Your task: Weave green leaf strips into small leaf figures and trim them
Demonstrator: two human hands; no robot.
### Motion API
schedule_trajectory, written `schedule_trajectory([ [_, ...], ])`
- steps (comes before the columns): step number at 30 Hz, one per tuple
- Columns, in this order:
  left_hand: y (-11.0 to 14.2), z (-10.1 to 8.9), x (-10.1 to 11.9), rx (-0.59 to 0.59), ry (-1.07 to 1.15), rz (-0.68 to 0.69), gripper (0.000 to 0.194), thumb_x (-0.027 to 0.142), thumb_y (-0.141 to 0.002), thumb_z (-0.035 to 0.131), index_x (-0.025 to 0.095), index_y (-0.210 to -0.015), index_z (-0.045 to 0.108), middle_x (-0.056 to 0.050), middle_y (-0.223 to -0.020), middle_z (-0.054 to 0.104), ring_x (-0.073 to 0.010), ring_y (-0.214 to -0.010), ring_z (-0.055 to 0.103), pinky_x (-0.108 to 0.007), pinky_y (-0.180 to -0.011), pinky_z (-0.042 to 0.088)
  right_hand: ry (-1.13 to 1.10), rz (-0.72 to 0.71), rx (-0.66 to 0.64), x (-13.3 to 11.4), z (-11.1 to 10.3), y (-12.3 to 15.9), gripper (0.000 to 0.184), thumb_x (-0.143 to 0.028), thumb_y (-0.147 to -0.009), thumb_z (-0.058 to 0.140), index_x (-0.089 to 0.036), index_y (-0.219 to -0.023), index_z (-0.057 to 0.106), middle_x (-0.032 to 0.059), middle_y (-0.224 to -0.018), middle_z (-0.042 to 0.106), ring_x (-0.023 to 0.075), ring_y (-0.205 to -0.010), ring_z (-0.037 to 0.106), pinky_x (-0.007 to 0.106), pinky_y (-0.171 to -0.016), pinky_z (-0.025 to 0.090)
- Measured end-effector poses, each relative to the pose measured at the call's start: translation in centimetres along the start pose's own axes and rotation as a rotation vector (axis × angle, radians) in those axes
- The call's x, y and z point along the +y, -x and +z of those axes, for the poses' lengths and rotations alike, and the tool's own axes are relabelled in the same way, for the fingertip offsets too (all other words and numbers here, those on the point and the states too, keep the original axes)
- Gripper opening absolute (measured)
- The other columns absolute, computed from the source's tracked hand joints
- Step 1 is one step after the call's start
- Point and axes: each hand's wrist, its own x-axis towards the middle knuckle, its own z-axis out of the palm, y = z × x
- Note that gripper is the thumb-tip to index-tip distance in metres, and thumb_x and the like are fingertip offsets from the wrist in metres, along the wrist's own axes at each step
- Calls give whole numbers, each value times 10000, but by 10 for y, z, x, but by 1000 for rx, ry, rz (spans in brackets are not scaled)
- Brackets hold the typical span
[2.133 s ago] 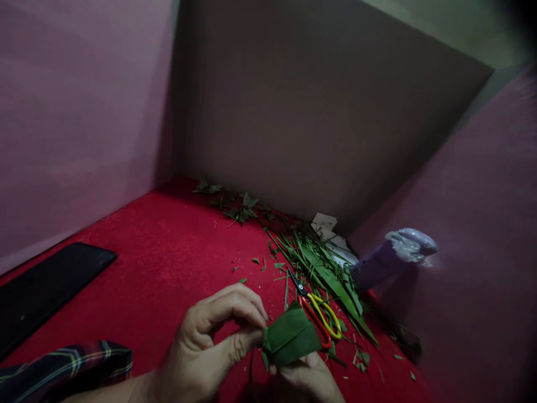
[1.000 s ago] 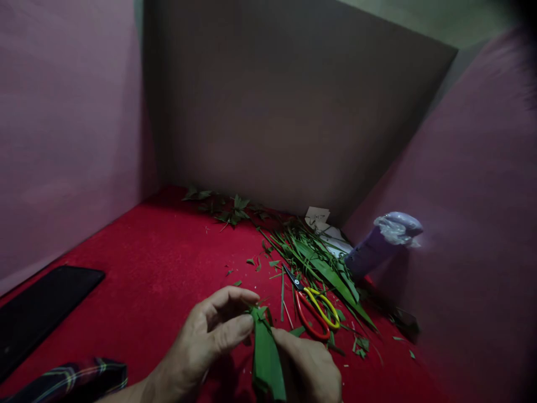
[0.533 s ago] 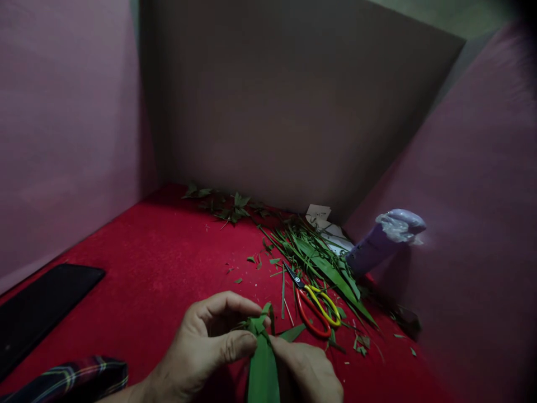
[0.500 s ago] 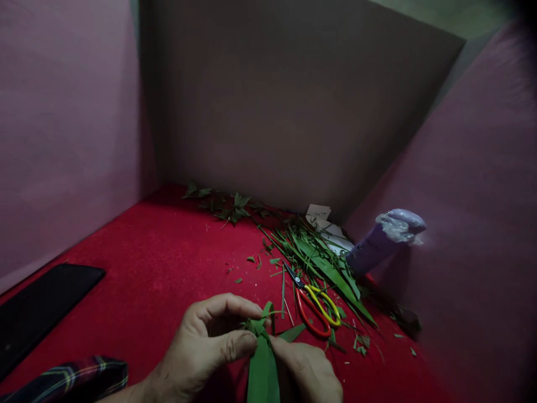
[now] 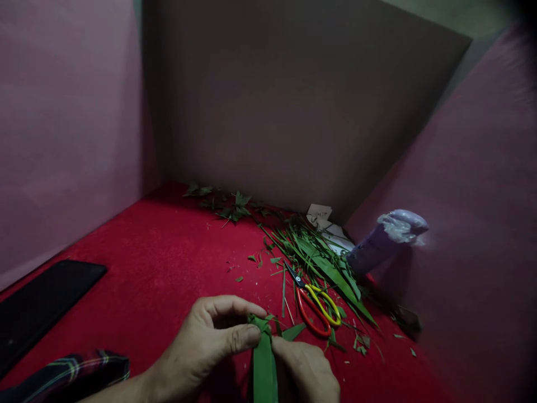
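Observation:
At the bottom middle, a long green leaf strip (image 5: 264,369) is folded into a small knot at its top end. My left hand (image 5: 210,338) pinches that knot between thumb and index finger. From the other side, my right hand (image 5: 308,366) grips the leaf strip just below the knot; most of its fingers are hidden. A pointed leaf end (image 5: 293,332) sticks out to the right over my right hand. Beyond it lie scissors (image 5: 312,299) with one red and one yellow handle, blades towards the leaf pile.
A pile of cut green leaves (image 5: 323,260) lies at the right, with white papers (image 5: 331,232) behind. A purple container with plastic film (image 5: 377,243) leans at the right wall. More leaves (image 5: 235,210) lie at the back; a black flat object (image 5: 50,296) is at left.
The leaf loop that stood up above the knot is pulled down, and the knot looks tighter. My left thumb and index finger have shifted slightly right.

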Motion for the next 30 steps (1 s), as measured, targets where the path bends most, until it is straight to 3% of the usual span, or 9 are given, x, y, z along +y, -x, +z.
schedule_trajectory([
  [7, -1, 3, 4, 26, -20, -15, 176, 231, -615, 784, 190, -779, 732, -27, -702, 727, -150, -625, 651, -240, -642, 477, -61, 8, -86, -7, -17, -6, 201, -212, -907, 415, -179, -1017, 579, -24, -494, 624, 108, -361, 581, 191, -357, 401],
  [11, -1, 3, 8, 20, 0, -53, 162, 237, -629, 774, 177, -773, 730, -21, -651, 708, -125, -560, 625, -215, -581, 463, -58, 54, -24, -9, -14, -2, 194, -194, -883, 435, -192, -1013, 579, -5, -556, 657, 121, -426, 612, 197, -428, 452],
  [15, -1, 3, 10, 25, 40, -73, 141, 230, -651, 759, 177, -777, 724, 2, -621, 680, -99, -527, 600, -198, -570, 454, -15, 80, 3, -12, -11, 1, 142, -156, -834, 467, -211, -903, 579, -24, -521, 627, 124, -404, 582, 212, -408, 424],
  [22, 0, 4, 12, 21, 45, -113, 132, 224, -662, 754, 174, -778, 715, 20, -594, 653, -80, -506, 571, -179, -543, 438, 55, 73, -6, -16, -12, 2, 145, -155, -810, 463, -213, -902, 559, -23, -541, 630, 130, -413, 555, 242, -446, 411],
  [30, 0, 2, 11, 33, 12, -127, 160, 235, -669, 749, 178, -812, 708, 6, -667, 673, -93, -548, 585, -188, -551, 440, -102, 40, -23, -13, -8, 0, 165, -105, -801, 443, -176, -906, 549, -25, -500, 577, 117, -370, 487, 240, -414, 359],
])
